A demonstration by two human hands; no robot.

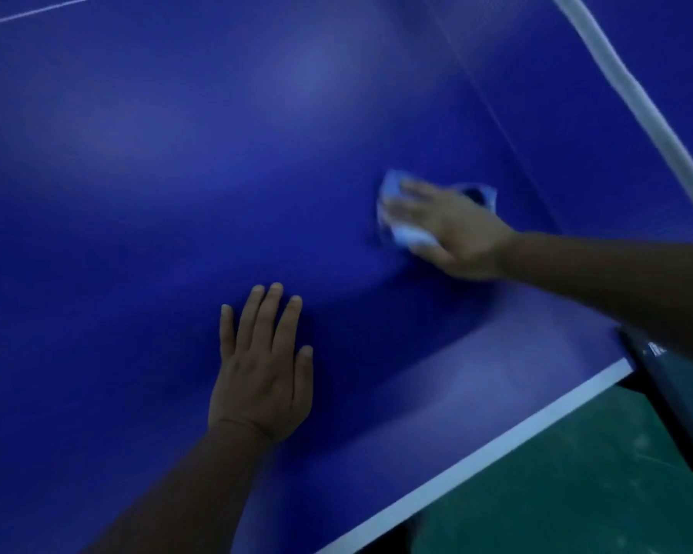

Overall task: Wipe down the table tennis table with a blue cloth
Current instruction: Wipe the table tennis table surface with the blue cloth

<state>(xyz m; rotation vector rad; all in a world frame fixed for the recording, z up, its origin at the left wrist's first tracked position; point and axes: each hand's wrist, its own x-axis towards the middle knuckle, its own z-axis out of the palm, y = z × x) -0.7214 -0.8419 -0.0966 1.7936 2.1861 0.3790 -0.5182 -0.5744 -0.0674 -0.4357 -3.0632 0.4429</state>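
Crumpled blue cloth (401,217) under flat right hand (453,229), smooth table (137,153)

The blue table (145,161) carries a cloth (393,189) and a flat left hand (263,373).

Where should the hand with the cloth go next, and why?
Probably slide the right hand, pressing the light blue cloth, leftward across the dark blue table tennis table. That wide stretch lies beside it, the white net band blocks the right, and the flat left hand steadies.
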